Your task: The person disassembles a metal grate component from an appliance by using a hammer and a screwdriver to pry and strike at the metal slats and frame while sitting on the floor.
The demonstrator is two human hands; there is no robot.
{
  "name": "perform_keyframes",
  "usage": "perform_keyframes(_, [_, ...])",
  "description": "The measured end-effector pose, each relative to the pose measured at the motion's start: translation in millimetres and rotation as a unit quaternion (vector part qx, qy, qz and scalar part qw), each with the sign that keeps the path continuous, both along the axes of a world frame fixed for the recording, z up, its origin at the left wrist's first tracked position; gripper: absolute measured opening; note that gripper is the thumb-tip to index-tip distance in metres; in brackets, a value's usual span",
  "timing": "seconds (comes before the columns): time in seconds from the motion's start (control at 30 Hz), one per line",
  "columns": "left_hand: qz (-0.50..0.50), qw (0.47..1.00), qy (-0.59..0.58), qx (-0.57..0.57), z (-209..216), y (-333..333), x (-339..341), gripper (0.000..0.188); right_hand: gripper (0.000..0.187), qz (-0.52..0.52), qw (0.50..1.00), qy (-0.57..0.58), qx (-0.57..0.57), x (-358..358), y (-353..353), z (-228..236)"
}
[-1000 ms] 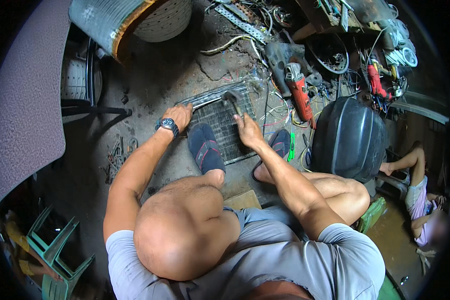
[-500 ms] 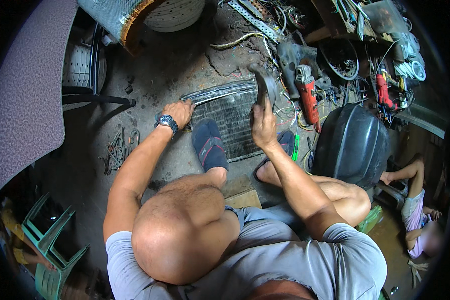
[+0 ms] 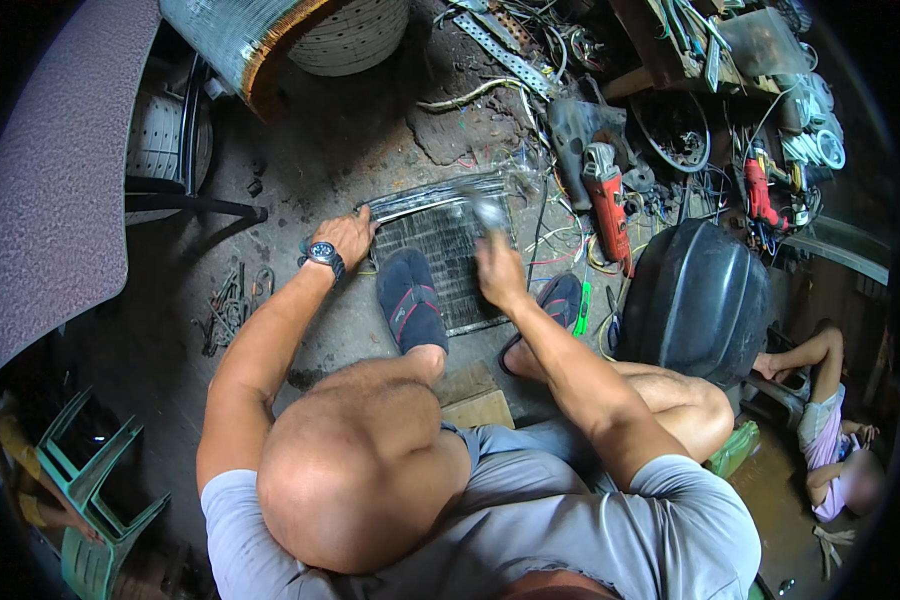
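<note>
A flat, dark finned radiator [image 3: 440, 262] lies on the floor before my feet, with a silvery strip [image 3: 420, 200] along its far edge. My left hand [image 3: 347, 238], a watch on its wrist, is closed on the radiator's far left corner, index finger along the strip. My right hand [image 3: 500, 268] is wrapped round the handle of a hammer [image 3: 488, 212], smeared by motion, over the radiator's right part. Whether the hammer touches the strip, I cannot tell. My left shoe [image 3: 408, 300] is at the radiator's near left, partly covering it.
A red angle grinder [image 3: 607, 205], loose wires and a green cutter [image 3: 582, 308] lie to the right, by a black rounded case [image 3: 695, 300]. Small metal pieces [image 3: 232, 310] lie left. Another person [image 3: 830, 430] is at the far right. A green chair [image 3: 100, 480] stands lower left.
My right hand has swung the hammer down and left, from above the radiator's right edge to over its right part. My left hand stays at the corner. The whole view has shifted slightly.
</note>
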State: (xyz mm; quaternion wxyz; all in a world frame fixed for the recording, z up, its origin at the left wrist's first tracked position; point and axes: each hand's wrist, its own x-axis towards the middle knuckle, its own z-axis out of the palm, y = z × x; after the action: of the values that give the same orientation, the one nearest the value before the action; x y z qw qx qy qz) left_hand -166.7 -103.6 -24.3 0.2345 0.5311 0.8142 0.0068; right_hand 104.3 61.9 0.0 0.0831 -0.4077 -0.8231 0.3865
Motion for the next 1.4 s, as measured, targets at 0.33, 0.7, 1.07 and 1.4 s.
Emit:
perform_keyframes(0.33, [0.02, 0.999, 0.005, -0.043, 2.5, -27.4, -21.5, 0.046, 0.041, -0.038, 0.987, 0.157, -0.018, -35.1, -18.1, 71.9])
perform_keyframes(0.7, [0.017, 0.997, -0.008, -0.075, -2.8, -32.3, -28.6, 0.05, 0.036, -0.02, 0.995, 0.087, -0.045, -50.1, -12.7, 92.9])
perform_keyframes(1.07, [0.031, 0.997, -0.021, -0.067, -7.7, -47.2, -35.2, 0.051, 0.039, 0.045, 0.996, -0.013, -0.077, -65.3, -18.0, 78.0])
perform_keyframes(1.4, [0.015, 0.997, -0.017, -0.07, -4.3, -30.7, -28.7, 0.05, 0.049, 0.066, 0.982, -0.145, -0.102, -53.3, -7.7, 18.9])
